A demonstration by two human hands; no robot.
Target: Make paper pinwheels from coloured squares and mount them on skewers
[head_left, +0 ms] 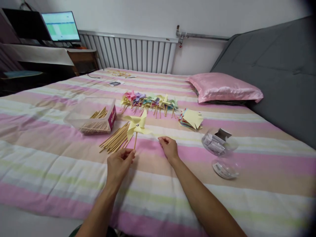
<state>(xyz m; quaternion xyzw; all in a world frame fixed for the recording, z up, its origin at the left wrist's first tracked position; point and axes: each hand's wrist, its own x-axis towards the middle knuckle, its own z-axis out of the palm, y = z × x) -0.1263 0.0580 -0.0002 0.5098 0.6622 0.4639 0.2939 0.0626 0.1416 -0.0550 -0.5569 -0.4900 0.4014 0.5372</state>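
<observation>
A pale yellow paper pinwheel (137,125) stands upright on a thin wooden stick, with a small pin at its centre. My left hand (119,164) pinches the lower end of that stick. To the right of the pinwheel, my right hand (169,148) has thumb and forefinger pressed together, with nothing visible between them and a small gap to the blades. Loose wooden sticks (115,137) lie in a bundle behind my left hand. Farther back, several finished pinwheels (150,100) in pink, purple, green and yellow lie in a row.
A clear plastic box (90,115) holds more sticks at left. Cut paper sheets (191,118) are stacked right of the pinwheels. At right are a clear tub (217,143) with small packets and its lid (225,168). A pink pillow (224,87) lies on the striped bed (153,197).
</observation>
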